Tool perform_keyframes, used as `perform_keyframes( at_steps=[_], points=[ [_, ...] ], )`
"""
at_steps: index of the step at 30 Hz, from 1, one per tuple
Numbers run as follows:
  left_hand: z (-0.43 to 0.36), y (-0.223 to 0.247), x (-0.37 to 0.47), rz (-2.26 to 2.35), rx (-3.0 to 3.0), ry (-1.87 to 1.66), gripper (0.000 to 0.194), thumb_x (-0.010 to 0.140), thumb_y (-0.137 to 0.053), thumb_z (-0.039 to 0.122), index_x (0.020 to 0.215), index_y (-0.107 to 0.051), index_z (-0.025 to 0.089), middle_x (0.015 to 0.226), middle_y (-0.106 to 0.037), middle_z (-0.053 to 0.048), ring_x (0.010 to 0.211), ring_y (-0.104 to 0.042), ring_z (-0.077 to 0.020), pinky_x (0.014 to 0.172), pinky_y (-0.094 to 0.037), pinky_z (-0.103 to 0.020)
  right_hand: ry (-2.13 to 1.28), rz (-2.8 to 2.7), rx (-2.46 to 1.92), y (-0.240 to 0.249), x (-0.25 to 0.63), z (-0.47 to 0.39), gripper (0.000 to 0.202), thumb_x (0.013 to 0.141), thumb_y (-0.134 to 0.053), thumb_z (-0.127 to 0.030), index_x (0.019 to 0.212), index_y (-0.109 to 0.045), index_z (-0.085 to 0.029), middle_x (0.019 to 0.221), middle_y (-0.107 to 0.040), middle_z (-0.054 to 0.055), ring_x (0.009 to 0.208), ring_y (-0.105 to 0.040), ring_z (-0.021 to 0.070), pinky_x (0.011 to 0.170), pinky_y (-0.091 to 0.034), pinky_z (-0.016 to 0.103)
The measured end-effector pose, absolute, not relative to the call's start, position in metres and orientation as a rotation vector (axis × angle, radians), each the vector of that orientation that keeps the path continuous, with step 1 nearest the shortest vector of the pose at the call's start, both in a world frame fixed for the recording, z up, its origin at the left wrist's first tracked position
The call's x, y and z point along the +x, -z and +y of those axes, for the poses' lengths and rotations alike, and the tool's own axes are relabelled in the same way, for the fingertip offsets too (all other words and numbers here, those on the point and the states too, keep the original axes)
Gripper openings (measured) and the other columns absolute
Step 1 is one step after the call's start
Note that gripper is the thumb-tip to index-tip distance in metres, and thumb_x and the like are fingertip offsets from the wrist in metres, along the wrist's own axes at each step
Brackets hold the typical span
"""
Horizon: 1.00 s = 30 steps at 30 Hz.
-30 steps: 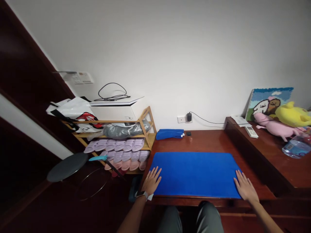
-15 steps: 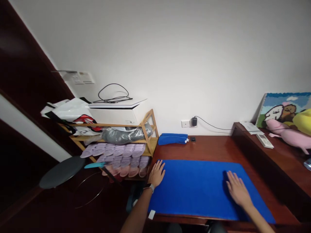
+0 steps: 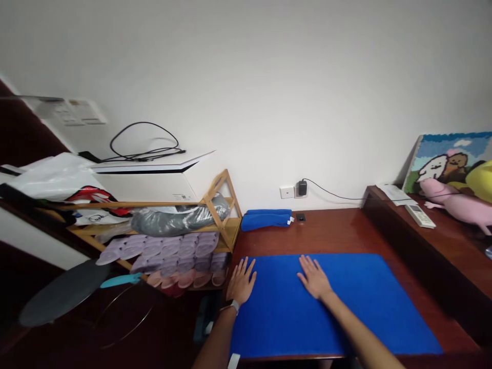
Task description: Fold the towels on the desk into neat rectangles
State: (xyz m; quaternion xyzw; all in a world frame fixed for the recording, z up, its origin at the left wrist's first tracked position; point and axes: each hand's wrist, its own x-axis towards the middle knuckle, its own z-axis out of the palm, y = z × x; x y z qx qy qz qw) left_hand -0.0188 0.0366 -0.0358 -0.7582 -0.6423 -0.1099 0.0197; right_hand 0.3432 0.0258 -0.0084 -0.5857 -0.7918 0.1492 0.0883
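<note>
A blue cloth (image 3: 369,302) lies spread flat on the reddish-brown desk (image 3: 326,233), with a white tag at its near left corner. My left hand (image 3: 241,282) rests at the cloth's far left corner, palm down, fingers spread, partly over the desk. On the wrist is a watch with a light band. My right hand (image 3: 313,278) lies palm down near the middle of the cloth's far edge, its fingers apart. Neither hand grips anything. Behind the cloth, against the wall, sits a folded blue cloth (image 3: 266,219) with white tags.
Left of the desk stands a wooden rack (image 3: 226,225) with slippers (image 3: 161,251), a white box (image 3: 154,184) and bags. A charger (image 3: 303,187) is plugged into the wall. On the raised right ledge are a remote control (image 3: 420,216), a pink plush toy (image 3: 457,205) and a picture (image 3: 442,164).
My right hand has moved left across the cloth, from its right side to near the middle of the far edge. My left hand stays at the far left corner. The view has shifted slightly.
</note>
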Motion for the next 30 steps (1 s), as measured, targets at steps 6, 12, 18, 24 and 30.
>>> perform_keyframes(
  at_steps=[6,12,18,24,30],
  points=[
    [0.040,0.042,-0.021,-1.947,-2.321,0.369,0.055,0.107,-0.037,0.047,0.160,-0.044,0.031,0.169,-0.040,-0.008,0.156,-0.036,-0.0298,0.126,-0.031,-0.055,-0.227,-1.934,-2.360,0.041,0.567,0.027,0.078,0.101,-0.019,-0.054,0.166,-0.026,-0.011,0.172,-0.029,0.009,0.160,-0.020,0.0279,0.131,-0.018,0.049],
    [0.044,0.045,-0.023,-1.931,-2.321,0.398,0.056,0.106,-0.038,0.047,0.160,-0.044,0.032,0.169,-0.039,-0.008,0.156,-0.034,-0.0327,0.124,-0.034,-0.057,-0.161,-1.851,-2.424,0.054,0.634,0.023,0.085,0.099,-0.009,-0.057,0.167,-0.020,-0.006,0.174,-0.023,0.010,0.162,-0.014,0.0244,0.131,-0.015,0.043],
    [0.042,0.041,-0.019,-1.972,-2.314,0.335,0.056,0.106,-0.040,0.046,0.160,-0.043,0.030,0.170,-0.036,-0.009,0.156,-0.033,-0.0342,0.124,-0.033,-0.057,-0.167,-1.841,-2.420,0.058,0.626,0.022,0.085,0.099,-0.008,-0.058,0.167,-0.020,-0.008,0.174,-0.022,0.009,0.162,-0.015,0.0235,0.131,-0.015,0.043],
    [0.037,0.037,-0.015,-1.990,-2.320,0.355,0.054,0.107,-0.037,0.045,0.159,-0.044,0.031,0.171,-0.036,-0.008,0.156,-0.033,-0.0324,0.125,-0.031,-0.056,-0.309,-1.802,-2.482,0.036,0.625,0.027,0.081,0.098,-0.015,-0.049,0.165,-0.026,-0.005,0.173,-0.025,0.013,0.161,-0.018,0.0281,0.130,-0.018,0.047],
    [0.035,0.038,-0.014,-2.012,-2.349,0.408,0.056,0.107,-0.037,0.048,0.161,-0.040,0.033,0.172,-0.034,-0.006,0.158,-0.029,-0.0309,0.127,-0.029,-0.055,-0.246,-1.959,-2.302,-0.028,0.507,0.035,0.074,0.098,-0.019,-0.029,0.157,-0.031,0.013,0.167,-0.028,0.030,0.158,-0.025,0.0384,0.128,-0.017,0.057]
  ],
)
